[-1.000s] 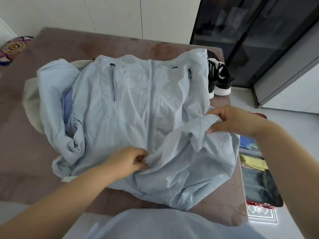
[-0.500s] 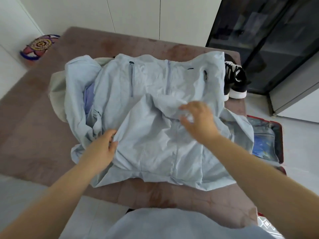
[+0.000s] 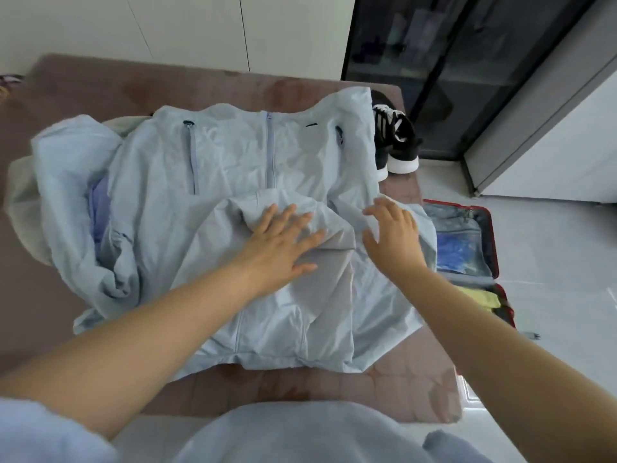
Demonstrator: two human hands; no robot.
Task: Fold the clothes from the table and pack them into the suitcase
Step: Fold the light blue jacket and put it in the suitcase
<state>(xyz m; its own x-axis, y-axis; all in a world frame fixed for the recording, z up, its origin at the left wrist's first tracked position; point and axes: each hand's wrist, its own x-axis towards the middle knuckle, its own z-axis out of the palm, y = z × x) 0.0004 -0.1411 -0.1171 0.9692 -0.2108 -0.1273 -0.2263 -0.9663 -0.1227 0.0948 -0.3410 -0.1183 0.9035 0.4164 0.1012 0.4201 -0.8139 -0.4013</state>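
Both hands have shifted right in the last half second. The left hand (image 3: 283, 243) now lies flat, fingers straight and spread, pressing the folded-over flap at the middle of the pale blue jacket (image 3: 227, 155). The right hand (image 3: 394, 235) has left that flap and sits over the jacket's right edge, fingers loosely spread, grasping nothing; whether it touches the cloth is unclear.

The jacket lies face up across the table (image 3: 83, 91), showing a central zip and chest pocket zips. Its lower part is turned up toward the chest and its left side is bunched. A cream garment (image 3: 16, 195) pokes out beneath it, and lilac cloth (image 3: 98, 208) shows among the folds.

Black-and-white trainers (image 3: 397, 142) sit at the table's far right corner, partly hidden by the jacket. An open red-rimmed suitcase (image 3: 490, 228) lies on the pale floor to the right, holding blue and yellow items. The table is mottled brown. White cupboard doors (image 3: 200, 28) and a dark glass cabinet (image 3: 467, 61) stand behind.
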